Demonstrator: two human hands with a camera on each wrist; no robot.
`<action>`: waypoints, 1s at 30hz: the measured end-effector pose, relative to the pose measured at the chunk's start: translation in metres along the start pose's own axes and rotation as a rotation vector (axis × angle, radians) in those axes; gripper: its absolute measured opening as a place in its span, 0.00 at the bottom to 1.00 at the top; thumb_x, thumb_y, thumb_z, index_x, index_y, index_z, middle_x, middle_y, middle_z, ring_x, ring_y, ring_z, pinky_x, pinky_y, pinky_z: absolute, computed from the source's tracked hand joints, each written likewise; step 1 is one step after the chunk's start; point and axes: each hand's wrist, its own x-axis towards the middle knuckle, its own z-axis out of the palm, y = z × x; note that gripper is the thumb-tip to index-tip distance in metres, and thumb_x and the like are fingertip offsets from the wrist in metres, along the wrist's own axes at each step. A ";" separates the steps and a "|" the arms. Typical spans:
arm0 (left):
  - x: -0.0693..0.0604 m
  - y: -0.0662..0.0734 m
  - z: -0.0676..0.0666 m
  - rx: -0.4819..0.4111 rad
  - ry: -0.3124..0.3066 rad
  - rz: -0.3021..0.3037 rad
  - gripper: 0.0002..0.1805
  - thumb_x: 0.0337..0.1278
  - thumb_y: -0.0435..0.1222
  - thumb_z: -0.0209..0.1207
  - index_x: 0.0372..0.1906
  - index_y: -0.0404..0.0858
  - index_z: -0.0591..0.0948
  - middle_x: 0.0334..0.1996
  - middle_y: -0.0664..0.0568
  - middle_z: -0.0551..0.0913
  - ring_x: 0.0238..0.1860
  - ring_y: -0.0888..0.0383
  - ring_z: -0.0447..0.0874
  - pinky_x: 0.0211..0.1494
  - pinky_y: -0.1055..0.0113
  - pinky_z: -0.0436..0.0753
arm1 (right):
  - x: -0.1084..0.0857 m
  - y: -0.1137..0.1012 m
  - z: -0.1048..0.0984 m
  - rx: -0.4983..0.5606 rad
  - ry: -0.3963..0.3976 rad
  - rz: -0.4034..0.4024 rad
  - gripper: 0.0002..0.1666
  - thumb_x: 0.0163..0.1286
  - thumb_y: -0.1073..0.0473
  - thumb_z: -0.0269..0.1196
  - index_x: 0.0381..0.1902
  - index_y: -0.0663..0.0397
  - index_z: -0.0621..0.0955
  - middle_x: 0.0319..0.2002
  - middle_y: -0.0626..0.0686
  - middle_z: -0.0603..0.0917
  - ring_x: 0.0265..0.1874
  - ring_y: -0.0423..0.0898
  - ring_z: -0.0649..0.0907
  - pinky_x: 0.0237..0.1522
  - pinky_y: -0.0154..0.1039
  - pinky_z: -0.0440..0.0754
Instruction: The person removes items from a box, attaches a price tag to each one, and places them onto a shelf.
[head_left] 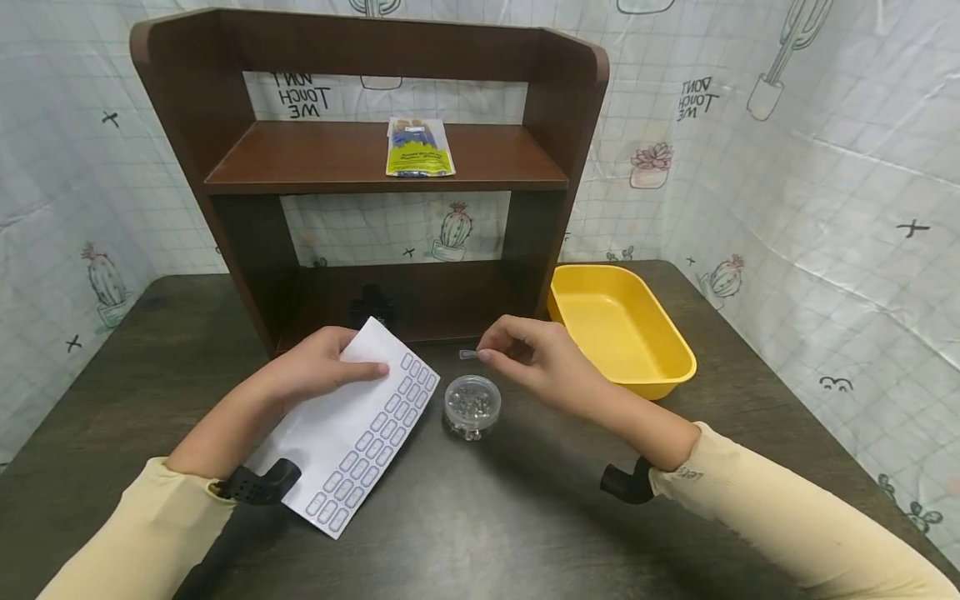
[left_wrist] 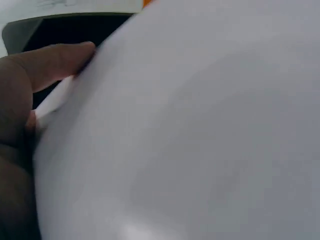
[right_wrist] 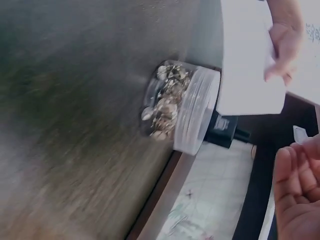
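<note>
My left hand [head_left: 324,367] grips a white sheet of stickers [head_left: 341,417], thumb on top. Rows of small blue-edged labels run along the sheet's right side. In the left wrist view the sheet [left_wrist: 190,130] fills most of the picture. Between the thumb and fingertips of my right hand [head_left: 551,362] is one small sticker [head_left: 467,354], held above the table and apart from the sheet. Just below it stands a round clear jar [head_left: 472,404] with a lid. Shiny metallic bits [right_wrist: 167,105] show inside the jar in the right wrist view.
A dark brown shelf [head_left: 382,185] rises behind my hands, with a yellow-and-blue packet [head_left: 420,150] on its upper board. On its lower level sits a small black object [head_left: 372,306]. Right of the shelf is a yellow tray [head_left: 626,325]. Printed cloth hangs around the table.
</note>
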 end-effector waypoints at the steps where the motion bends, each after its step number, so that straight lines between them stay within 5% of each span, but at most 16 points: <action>1: 0.001 -0.003 -0.001 0.024 0.005 -0.010 0.26 0.67 0.43 0.67 0.61 0.28 0.79 0.41 0.41 0.89 0.28 0.58 0.87 0.33 0.64 0.86 | -0.002 0.002 -0.002 0.017 -0.007 0.047 0.03 0.70 0.64 0.71 0.40 0.55 0.87 0.34 0.51 0.89 0.33 0.40 0.84 0.37 0.31 0.83; 7: 0.002 -0.021 -0.003 0.185 0.051 -0.030 0.30 0.62 0.44 0.70 0.60 0.27 0.80 0.42 0.40 0.87 0.32 0.56 0.84 0.34 0.65 0.83 | -0.012 0.011 -0.012 0.104 -0.052 0.225 0.03 0.71 0.63 0.70 0.41 0.53 0.86 0.33 0.54 0.88 0.31 0.44 0.85 0.38 0.34 0.86; 16: 0.003 -0.039 0.001 0.502 0.063 -0.138 0.32 0.55 0.51 0.73 0.51 0.28 0.79 0.39 0.41 0.84 0.35 0.50 0.78 0.35 0.62 0.76 | -0.025 0.014 -0.013 0.124 -0.100 0.244 0.02 0.71 0.64 0.69 0.38 0.57 0.85 0.30 0.52 0.86 0.31 0.54 0.86 0.35 0.35 0.85; 22: 0.003 -0.043 0.003 0.610 0.057 -0.217 0.35 0.52 0.54 0.74 0.51 0.31 0.77 0.38 0.42 0.83 0.36 0.50 0.78 0.35 0.59 0.75 | -0.031 0.013 -0.012 0.148 -0.113 0.261 0.04 0.71 0.62 0.70 0.39 0.59 0.85 0.33 0.58 0.88 0.33 0.58 0.87 0.37 0.35 0.87; 26: 0.002 -0.037 0.008 0.681 0.104 -0.189 0.40 0.51 0.56 0.75 0.58 0.30 0.76 0.50 0.34 0.83 0.48 0.41 0.81 0.43 0.47 0.81 | -0.032 0.013 -0.011 0.158 -0.116 0.267 0.04 0.72 0.62 0.69 0.39 0.58 0.85 0.33 0.59 0.88 0.33 0.57 0.86 0.37 0.35 0.86; 30: 0.002 -0.025 0.018 0.676 0.140 -0.058 0.41 0.54 0.53 0.74 0.66 0.32 0.75 0.60 0.32 0.80 0.61 0.35 0.78 0.56 0.38 0.82 | -0.035 0.012 -0.010 0.157 -0.110 0.278 0.03 0.71 0.62 0.69 0.38 0.56 0.86 0.31 0.54 0.87 0.31 0.52 0.86 0.35 0.36 0.86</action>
